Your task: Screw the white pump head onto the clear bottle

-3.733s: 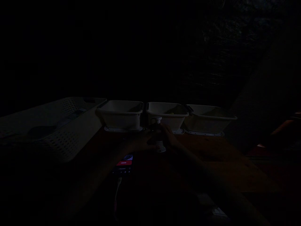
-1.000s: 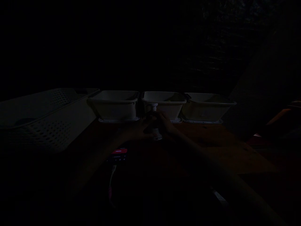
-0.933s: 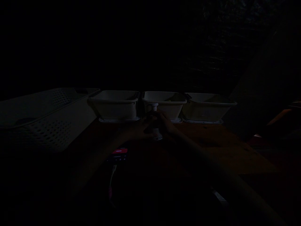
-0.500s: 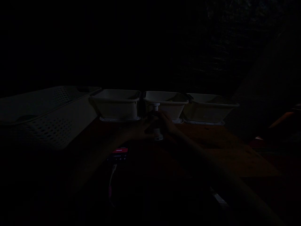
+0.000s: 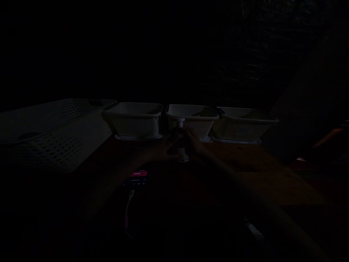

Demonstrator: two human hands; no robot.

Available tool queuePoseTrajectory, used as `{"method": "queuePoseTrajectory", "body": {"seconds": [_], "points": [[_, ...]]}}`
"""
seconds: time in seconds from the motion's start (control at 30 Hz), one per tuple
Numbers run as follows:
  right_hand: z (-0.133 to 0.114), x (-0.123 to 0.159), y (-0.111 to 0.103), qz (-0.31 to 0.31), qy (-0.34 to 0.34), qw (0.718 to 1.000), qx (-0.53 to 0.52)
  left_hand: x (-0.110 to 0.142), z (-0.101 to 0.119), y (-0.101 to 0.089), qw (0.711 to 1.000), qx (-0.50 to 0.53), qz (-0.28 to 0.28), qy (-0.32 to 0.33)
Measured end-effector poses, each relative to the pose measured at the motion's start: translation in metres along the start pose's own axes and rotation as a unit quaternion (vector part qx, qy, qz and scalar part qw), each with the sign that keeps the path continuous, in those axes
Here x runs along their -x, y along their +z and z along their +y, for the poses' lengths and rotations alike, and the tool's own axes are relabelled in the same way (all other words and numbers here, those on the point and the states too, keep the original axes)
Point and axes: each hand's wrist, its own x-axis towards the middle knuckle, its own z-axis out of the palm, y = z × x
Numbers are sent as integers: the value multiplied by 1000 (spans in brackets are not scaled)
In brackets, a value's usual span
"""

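In very dim light, a white pump bottle stands upright near the middle of the view, its pump head at the top and a pale base with small print below. My left hand is closed round its left side. From the right, my right hand grips the upper part, below the pump head. The fingers cover the bottle's middle, and darkness hides their finer shape. Left of the bottle and nearer to me lies a phone with a lit screen, a white cable plugged into it.
Behind my hands stand three pale tubs in a row: a left tub, a middle tub and a right tub. A pale perforated basket is at the left. The wooden table shows faintly. Someone else's arm is at far right.
Almost nothing differs. The view has shifted very slightly; both hands stay on the pump bottle in the same place.
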Motion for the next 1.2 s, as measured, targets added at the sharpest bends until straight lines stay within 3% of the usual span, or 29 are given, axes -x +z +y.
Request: {"method": "queuePoseTrajectory", "body": {"seconds": [0.27,0.53,1.2], "points": [[0,0,2,20,7,999,-27,0,-2,2,1000,-7,-5,-8],[-3,-1,0,-18,9,1000,-23,-1,-4,2,1000,-3,1,7],[-6,0,3,0,17,998,-54,1,0,0,1000,-7,-6,-8]]}}
